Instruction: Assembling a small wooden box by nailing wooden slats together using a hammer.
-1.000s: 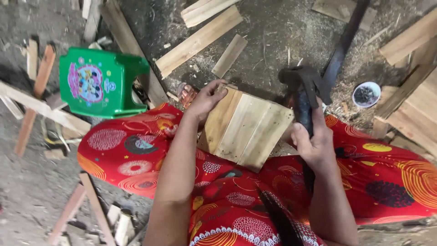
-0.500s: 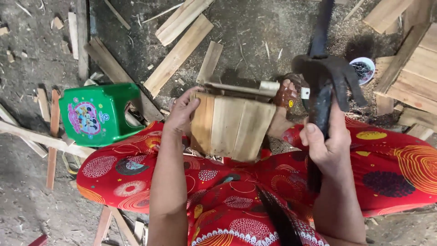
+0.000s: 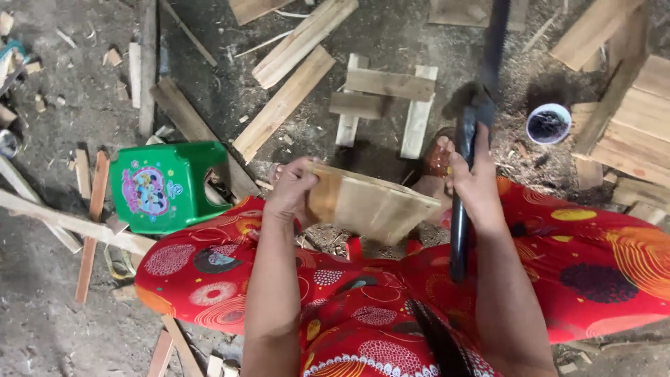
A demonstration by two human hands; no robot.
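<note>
Wooden panel (image 3: 373, 202) in left hand (image 3: 293, 185) (tilted)

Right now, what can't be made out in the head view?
- Hammer head: blurred, shape unclear; mid-handle covered by the right hand.
- Wooden panel: tilted away, underside hidden; left edge covered by the left hand.
- Small bowl: dark contents too small to identify.
- Wooden crate: cut off by the right edge.
- Foot in a sandal: partly behind the right hand.
</note>
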